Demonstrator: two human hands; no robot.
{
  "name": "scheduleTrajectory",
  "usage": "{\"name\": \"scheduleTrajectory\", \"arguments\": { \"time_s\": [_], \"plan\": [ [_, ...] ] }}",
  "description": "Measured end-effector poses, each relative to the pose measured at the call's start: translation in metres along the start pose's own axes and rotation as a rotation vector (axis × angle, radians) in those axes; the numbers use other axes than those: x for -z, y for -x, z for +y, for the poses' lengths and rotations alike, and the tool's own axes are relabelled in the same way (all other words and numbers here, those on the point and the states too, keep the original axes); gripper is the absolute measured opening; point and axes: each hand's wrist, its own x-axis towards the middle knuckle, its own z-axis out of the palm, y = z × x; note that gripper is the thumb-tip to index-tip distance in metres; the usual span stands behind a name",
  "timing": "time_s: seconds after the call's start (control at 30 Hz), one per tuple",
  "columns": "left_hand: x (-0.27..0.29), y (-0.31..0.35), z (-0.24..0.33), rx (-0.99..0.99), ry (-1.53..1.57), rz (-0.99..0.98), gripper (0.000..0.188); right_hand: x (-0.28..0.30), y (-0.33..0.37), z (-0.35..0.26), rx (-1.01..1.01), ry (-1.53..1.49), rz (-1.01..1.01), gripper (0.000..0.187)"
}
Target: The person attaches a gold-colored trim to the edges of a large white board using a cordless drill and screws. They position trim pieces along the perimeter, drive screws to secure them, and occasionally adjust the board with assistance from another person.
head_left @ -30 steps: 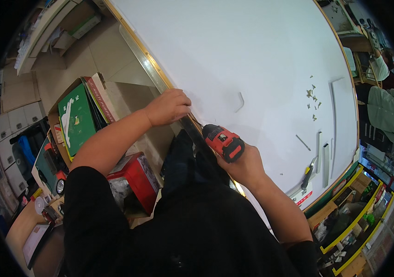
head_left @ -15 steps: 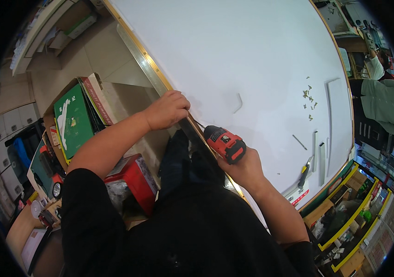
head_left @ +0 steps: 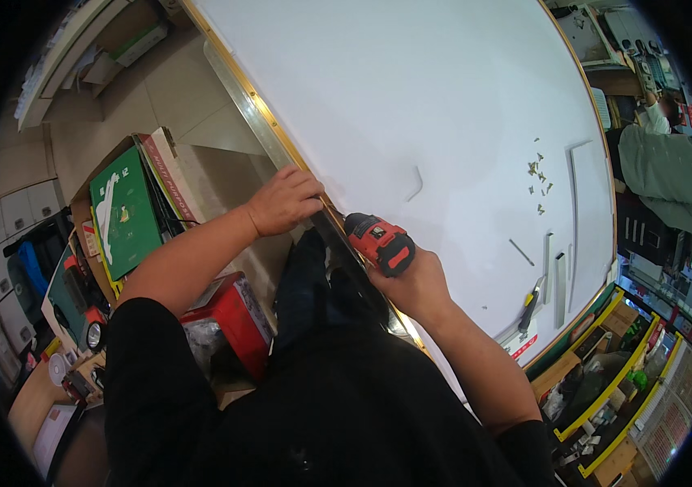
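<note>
Two hands work at the near edge of the white table (head_left: 443, 97). Right hand (head_left: 415, 280) has its grip wrapped tight around a red and black cordless drill (head_left: 378, 242), which points to the metal edge strip (head_left: 260, 122) just left of this grip. Left hand (head_left: 285, 200) lies further along, fingers curled over the same strip and pressing on it. Beyond the drill, on the table, a small white bracket (head_left: 416, 185) lies, and further to the right some loose screws (head_left: 539, 174) are scattered.

Glossy red plastic drill (head_left: 380, 242); smooth matt white board (head_left: 411, 97) with shiny metal edge strip (head_left: 260, 122).
</note>
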Motion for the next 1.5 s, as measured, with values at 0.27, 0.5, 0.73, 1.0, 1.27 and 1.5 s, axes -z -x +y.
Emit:
{"name": "scheduleTrajectory", "arguments": {
  "time_s": [0.27,0.5,0.73,1.0,1.27,1.5],
  "plan": [
    [0.001,-0.011,-0.005,0.051,0.079,0.067,0.019,0.003,-0.008,-0.007,0.019,0.029,-0.028,0.035],
    [-0.002,-0.012,-0.008,0.08,0.217,0.038,0.02,0.022,-0.025,-0.047,0.036,0.211,-0.124,0.033],
    [-0.001,-0.014,-0.007,0.112,0.242,0.029,0.022,0.026,-0.039,-0.075,0.077,0.433,-0.23,0.034],
    [-0.005,-0.013,-0.005,0.124,0.209,0.053,0.012,0.029,-0.035,-0.072,0.075,0.371,-0.181,0.031],
    [-0.009,-0.013,-0.009,0.114,0.251,0.038,0.011,0.03,-0.03,-0.064,0.124,0.367,-0.144,0.033],
    [-0.013,-0.008,-0.009,0.131,0.278,0.066,0.014,0.027,-0.026,-0.056,0.08,0.262,-0.135,0.036]
  ]
}}
